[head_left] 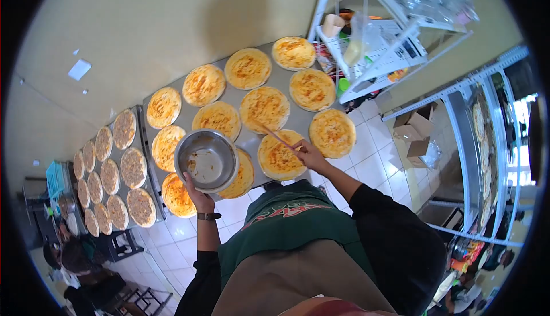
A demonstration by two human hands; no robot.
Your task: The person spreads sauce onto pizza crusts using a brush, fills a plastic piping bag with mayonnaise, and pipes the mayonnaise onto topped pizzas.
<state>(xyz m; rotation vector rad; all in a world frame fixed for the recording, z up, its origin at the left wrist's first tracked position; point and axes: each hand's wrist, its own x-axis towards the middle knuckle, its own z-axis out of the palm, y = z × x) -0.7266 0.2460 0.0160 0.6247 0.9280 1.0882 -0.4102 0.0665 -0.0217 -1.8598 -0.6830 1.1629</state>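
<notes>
Metal bowl [220, 170]: left of centre, over the surface [243, 141]; round, no long axis, mouth facing the camera, orange residue inside. Left hand [199, 194]: gripping the bowl's lower-left rim, fingers partly hidden. Central flatbread [265, 107]: orange-topped, flat, right of the bowl. Slim utensil [274, 135]: near mid-frame, long axis slanting from upper left to lower right, tip pointing upper left over the central flatbread's lower edge; contact cannot be told. Right hand [310, 155]: closed around the utensil's lower-right end, beside the lower flatbread [281, 158].
</notes>
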